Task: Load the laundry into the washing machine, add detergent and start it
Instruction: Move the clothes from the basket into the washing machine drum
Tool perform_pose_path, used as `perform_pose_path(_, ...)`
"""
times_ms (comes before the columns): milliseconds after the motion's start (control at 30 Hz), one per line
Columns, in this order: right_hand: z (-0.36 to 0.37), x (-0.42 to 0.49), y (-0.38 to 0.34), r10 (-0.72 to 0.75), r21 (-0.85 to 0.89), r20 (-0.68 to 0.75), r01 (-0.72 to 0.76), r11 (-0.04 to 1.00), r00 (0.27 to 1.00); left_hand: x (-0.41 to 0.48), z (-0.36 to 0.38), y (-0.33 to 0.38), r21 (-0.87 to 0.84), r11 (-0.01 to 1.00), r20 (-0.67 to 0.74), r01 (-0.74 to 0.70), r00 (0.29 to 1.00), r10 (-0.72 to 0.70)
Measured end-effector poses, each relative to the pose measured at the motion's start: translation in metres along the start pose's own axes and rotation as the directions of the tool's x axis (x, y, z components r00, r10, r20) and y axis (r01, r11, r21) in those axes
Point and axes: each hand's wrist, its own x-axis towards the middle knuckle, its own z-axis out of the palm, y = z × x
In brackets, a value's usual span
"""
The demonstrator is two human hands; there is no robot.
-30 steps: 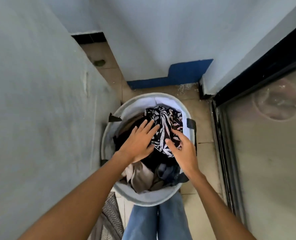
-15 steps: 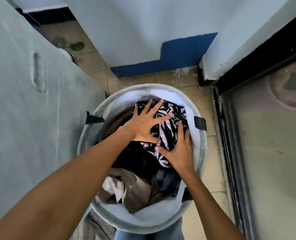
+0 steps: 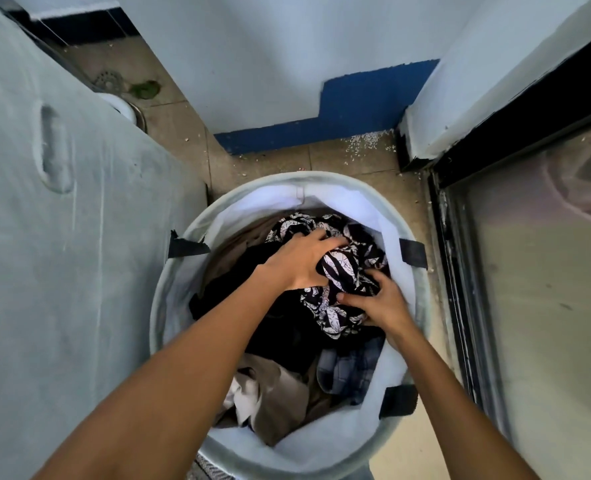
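Black-and-white patterned garment (image 3: 342, 268) bunched at frame centre, left hand (image 3: 301, 261) grip curled into its top, right hand (image 3: 384, 304) grip clutching its lower edge, inside pale round laundry basket (image 3: 321, 178).

One round laundry basket (image 3: 308, 180) stands on the floor, and three black strap tabs (image 3: 413, 253) show on its rim, one on the left side and two on the right. Two bare hands are in view, one left hand (image 3: 301, 261) and one right hand (image 3: 377, 303). Four pieces of clothing can be told apart: one black-and-white patterned garment (image 3: 342, 268), one black garment (image 3: 280, 327), one beige garment (image 3: 273, 400) and one blue checked garment (image 3: 349, 368); the heap may hide more. One floor drain (image 3: 109, 79) and one glass door (image 3: 546, 306) are also visible.
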Motion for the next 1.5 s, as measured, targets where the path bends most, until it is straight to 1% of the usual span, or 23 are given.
perform_pose_path(100, 0.010, -0.013, -0.001, -0.050, -0.070, -0.066, 0.045, 0.997, 0.997, -0.022, 0.002, 0.002, -0.037, 0.998, -0.128, -0.056, 0.991, 0.051)
perform_pose_path(167, 0.018, -0.026, 0.002, -0.107, -0.103, -0.086, 0.098, 0.990, 0.991, -0.041, 0.008, -0.002, -0.053, 0.994, -0.223, -0.098, 0.971, 0.084)
perform_pose_path(233, 0.020, -0.042, -0.004, -0.177, -0.179, -0.100, 0.157, 0.971, 0.979, -0.061, 0.010, -0.002, -0.078, 0.989, -0.321, -0.122, 0.943, 0.091)
perform_pose_path(333, 0.024, -0.057, -0.017, -0.288, -0.279, -0.079, 0.256, 0.926, 0.954, -0.090, 0.005, 0.001, -0.175, 0.975, -0.434, -0.140, 0.899, 0.051)
perform_pose_path(400, 0.027, -0.066, -0.027, -0.344, -0.348, -0.066, 0.301, 0.888, 0.937, -0.107, -0.002, 0.004, -0.257, 0.957, -0.466, -0.134, 0.885, -0.001)
perform_pose_path(500, 0.029, -0.082, -0.045, -0.407, -0.434, -0.019, 0.360, 0.826, 0.913, -0.127, -0.009, 0.007, -0.309, 0.944, -0.515, -0.118, 0.855, -0.062)
perform_pose_path(567, 0.030, -0.095, -0.058, -0.435, -0.436, 0.027, 0.403, 0.805, 0.900, -0.141, -0.014, 0.012, -0.354, 0.924, -0.578, -0.142, 0.810, -0.097)
perform_pose_path(667, 0.035, -0.117, -0.078, -0.489, -0.407, 0.089, 0.480, 0.777, 0.868, -0.167, -0.020, 0.023, -0.397, 0.898, -0.683, -0.188, 0.715, -0.152)
perform_pose_path(800, 0.044, -0.149, -0.108, -0.572, -0.440, 0.185, 0.588, 0.679, 0.799, -0.208, -0.034, 0.034, -0.482, 0.858, -0.736, -0.178, 0.613, -0.287)
perform_pose_path(900, 0.045, -0.176, -0.130, -0.616, -0.455, 0.257, 0.655, 0.603, 0.745, -0.235, -0.045, 0.043, -0.481, 0.856, -0.773, -0.189, 0.553, -0.312)
perform_pose_path(967, 0.044, -0.193, -0.143, -0.653, -0.459, 0.288, 0.699, 0.548, 0.701, -0.253, -0.054, 0.052, -0.473, 0.858, -0.792, -0.202, 0.524, -0.313)
perform_pose_path(1100, 0.035, -0.231, -0.170, -0.718, -0.435, 0.306, 0.763, 0.478, 0.625, -0.288, -0.083, 0.081, -0.440, 0.873, -0.839, -0.210, 0.442, -0.317)
perform_pose_path(1200, 0.027, -0.265, -0.190, -0.768, -0.385, 0.305, 0.810, 0.442, 0.564, -0.319, -0.108, 0.107, -0.379, 0.909, -0.882, -0.175, 0.366, -0.297)
perform_pose_path(1367, 0.010, -0.321, -0.223, -0.810, -0.297, 0.355, 0.878, 0.375, 0.467, -0.374, -0.144, 0.150, -0.279, 0.955, -0.927, -0.099, 0.287, -0.241)
perform_pose_path(1500, 0.006, -0.358, -0.250, -0.830, -0.237, 0.392, 0.916, 0.325, 0.396, -0.410, -0.168, 0.175, -0.243, 0.969, -0.951, -0.052, 0.209, -0.227)
